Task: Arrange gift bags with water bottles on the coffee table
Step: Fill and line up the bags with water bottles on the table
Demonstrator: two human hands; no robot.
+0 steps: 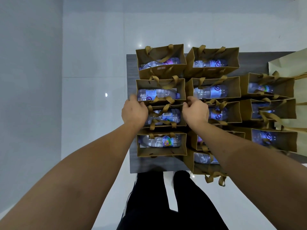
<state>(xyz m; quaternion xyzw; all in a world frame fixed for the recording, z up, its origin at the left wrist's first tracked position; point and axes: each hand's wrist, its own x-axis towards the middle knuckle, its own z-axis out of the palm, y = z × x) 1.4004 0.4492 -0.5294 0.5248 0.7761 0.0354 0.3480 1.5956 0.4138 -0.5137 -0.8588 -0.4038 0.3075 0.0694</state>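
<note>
Gift bags (pixel 162 144) of brown paper stand in rows on the dark bench (pixel 149 165) at the centre and right of the frame, each with a water bottle (pixel 160 141) lying inside. Nearest me, one bag (pixel 206 165) overhangs the bench's lower edge. Further up, my left hand (pixel 134 112) and right hand (pixel 196 112) hold the two ends of the third bag (pixel 164 116) in the left column, fingers curled over its rim. A pale, larger bag (pixel 297 63) lies at the right edge.
</note>
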